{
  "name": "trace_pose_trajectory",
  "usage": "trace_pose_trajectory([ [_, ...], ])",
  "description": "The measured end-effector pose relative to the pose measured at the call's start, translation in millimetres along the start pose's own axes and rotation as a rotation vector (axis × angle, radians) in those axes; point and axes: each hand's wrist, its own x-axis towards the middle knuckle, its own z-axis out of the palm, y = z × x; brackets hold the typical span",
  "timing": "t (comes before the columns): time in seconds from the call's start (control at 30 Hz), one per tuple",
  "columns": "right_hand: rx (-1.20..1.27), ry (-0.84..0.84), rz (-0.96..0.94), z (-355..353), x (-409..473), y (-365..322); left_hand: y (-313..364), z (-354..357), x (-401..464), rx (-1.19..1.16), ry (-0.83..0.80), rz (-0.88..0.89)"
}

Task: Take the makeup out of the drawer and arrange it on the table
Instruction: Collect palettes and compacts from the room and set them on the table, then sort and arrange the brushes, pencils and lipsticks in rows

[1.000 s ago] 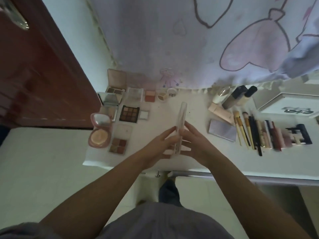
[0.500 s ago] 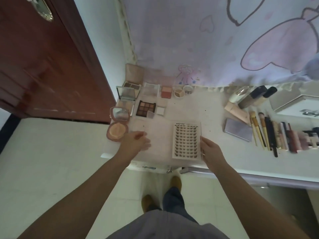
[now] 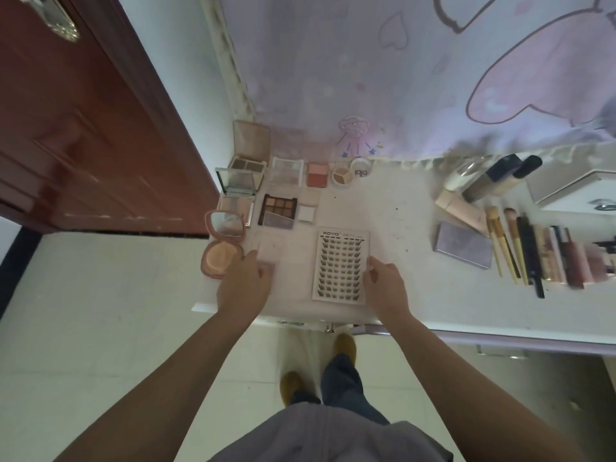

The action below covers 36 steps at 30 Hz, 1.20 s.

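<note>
On the white counter, near front edge: flat lash tray with rows of lashes, lying face up. Right hand at tray's right edge, thumb and fingers curled against it, grip closed on the edge. Left hand just left of tray, palm down over a small clear-lidded palette; fingertips on it, but can't tell if grip actually closes around it, fingers hidden from above.

At left edge of counter: round pink powder compact, open, mirror lid up, touching distance from left hand. Behind it: open square compact with mirror, open brown palette against the curtain. Centre back: 9-pan eyeshadow palette, small white square case, clear pale palette, peach blush, round 3-shade pot with lid beside it.

Right side of counter, well apart from hands: grey flat case, beige tube, dark-capped bottles, row of brushes and pencils, lip products further right, blurred.

Behind counter: pale curtain with pink cartoon print. Left: brown door. Below: tiled floor, 2 feet in tan shoes.
</note>
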Motion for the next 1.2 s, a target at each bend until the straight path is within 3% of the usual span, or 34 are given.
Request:
trace_pose_trajectory([
  [0.47, 0.056, -0.038, 0.006, -12, 6, 7, -5, 2, -10, 0.056, 0.05, 0.003],
  [0.6, 0.045, 0.077, -0.045, -52, 12, 28, 38, 17, -8, 0.046, 0.11, 0.181],
  [0.73, -0.065, 0.134, -0.065, -111, 28, 64, 113, 57, -5, -0.06, -0.104, 0.399],
  [0.83, -0.233, 0.111, -0.123, -147, 47, 90, 167, 97, 1, -0.109, -0.313, 0.457],
  [0.97, -0.512, -0.069, -0.291, -161, 79, 106, 223, 140, 10, -0.155, -0.49, 0.303],
  [1.1, -0.733, -0.013, -0.455, -154, 99, 119, 246, 163, 20, -0.228, -0.506, 0.162],
  [1.2, -0.713, 0.002, -0.525, -154, 104, 126, 249, 164, 18, -0.377, -0.503, 0.101],
])
